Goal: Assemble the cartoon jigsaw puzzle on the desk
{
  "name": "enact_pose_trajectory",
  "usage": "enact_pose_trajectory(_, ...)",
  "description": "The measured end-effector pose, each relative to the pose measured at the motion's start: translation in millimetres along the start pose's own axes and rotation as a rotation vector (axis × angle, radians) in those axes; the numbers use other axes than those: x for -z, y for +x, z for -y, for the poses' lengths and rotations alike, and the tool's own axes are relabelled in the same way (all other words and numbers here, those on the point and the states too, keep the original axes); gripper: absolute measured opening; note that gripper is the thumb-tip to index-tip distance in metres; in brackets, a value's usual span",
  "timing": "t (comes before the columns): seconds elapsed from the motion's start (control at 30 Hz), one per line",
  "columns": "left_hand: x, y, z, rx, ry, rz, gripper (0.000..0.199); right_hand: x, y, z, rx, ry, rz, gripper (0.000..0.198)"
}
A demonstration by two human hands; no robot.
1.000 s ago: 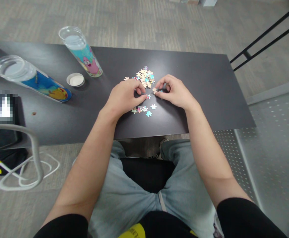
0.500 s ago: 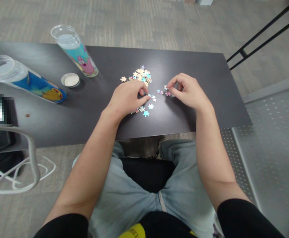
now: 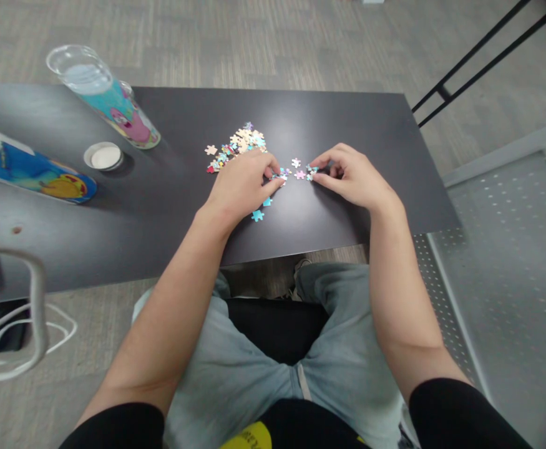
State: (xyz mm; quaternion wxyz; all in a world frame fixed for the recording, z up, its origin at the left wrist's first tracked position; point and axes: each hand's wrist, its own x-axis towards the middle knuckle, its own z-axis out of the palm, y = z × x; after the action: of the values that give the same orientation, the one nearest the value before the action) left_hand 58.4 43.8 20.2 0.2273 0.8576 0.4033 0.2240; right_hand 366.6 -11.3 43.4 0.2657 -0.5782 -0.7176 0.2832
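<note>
Your left hand (image 3: 244, 179) and right hand (image 3: 352, 176) flank the pieces (image 3: 299, 175) on the table (image 3: 183, 212), probably to steady them from both sides, though I cannot tell whether either is pinched on one, while the pile (image 3: 242, 141) sits beyond the left, seemingly leaving room.

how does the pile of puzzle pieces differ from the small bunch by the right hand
The pile has many pieces heaped together; the small bunch has only a few. The pile shows plenty of plain beige, while the small bunch looks mostly pink and teal. The pile lies beyond the left hand; the small bunch lies by the right hand. Both are puzzle pieces on the dark table.
</note>
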Motion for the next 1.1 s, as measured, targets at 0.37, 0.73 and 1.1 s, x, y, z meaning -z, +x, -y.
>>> enact_pose_trajectory(0.37, -17.8, 13.2, -19.3, 0.020, -0.017, -0.061, 0.008, 9.2, -12.5, -14.1, 0.008, 0.004, -0.016, 0.029)
enact_pose_trajectory(0.73, 4.7, 4.4, -8.9, 0.047, 0.003, -0.187, 0.010, 5.4, -5.5, -14.9, 0.072, -0.024, -0.074, 0.019)
enact_pose_trajectory(1.1, 61.3, -21.0, 30.3, 0.232, 0.045, -0.319, 0.015, 1.1, 5.3, -10.8, 0.032, -0.079, -0.039, 0.026)
